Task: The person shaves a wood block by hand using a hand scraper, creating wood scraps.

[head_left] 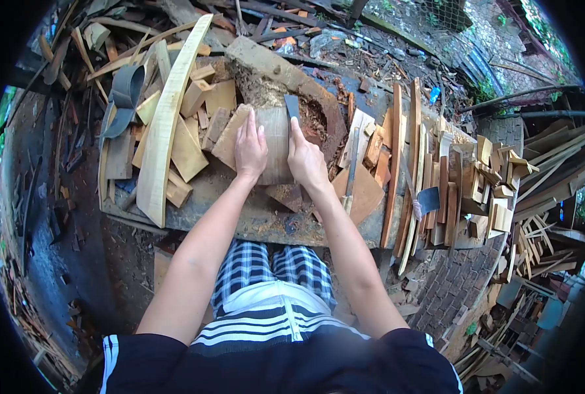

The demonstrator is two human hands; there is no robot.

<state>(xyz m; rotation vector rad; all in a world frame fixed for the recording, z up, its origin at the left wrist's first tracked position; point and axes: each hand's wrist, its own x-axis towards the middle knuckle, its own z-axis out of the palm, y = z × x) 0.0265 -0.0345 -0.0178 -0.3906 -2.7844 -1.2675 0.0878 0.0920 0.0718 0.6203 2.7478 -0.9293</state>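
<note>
A pale curved wood block [276, 141] lies on the workbench [253, 220] in front of me. My left hand [250, 150] rests flat on its left side, fingers together and pointing away. My right hand [305, 159] grips the block's right edge and a flat metal blade [292, 106] whose dark tip sticks up beyond the fingers. Just behind the block a large hollowed log [286, 75] holds brown shavings.
A long pale curved plank [169, 118] lies to the left among several offcuts. Wood strips [410, 157] and a dark-bladed tool [427, 199] lie on the right. A dark belt-like strap [125, 92] hangs at the far left. Scrap timber surrounds the bench.
</note>
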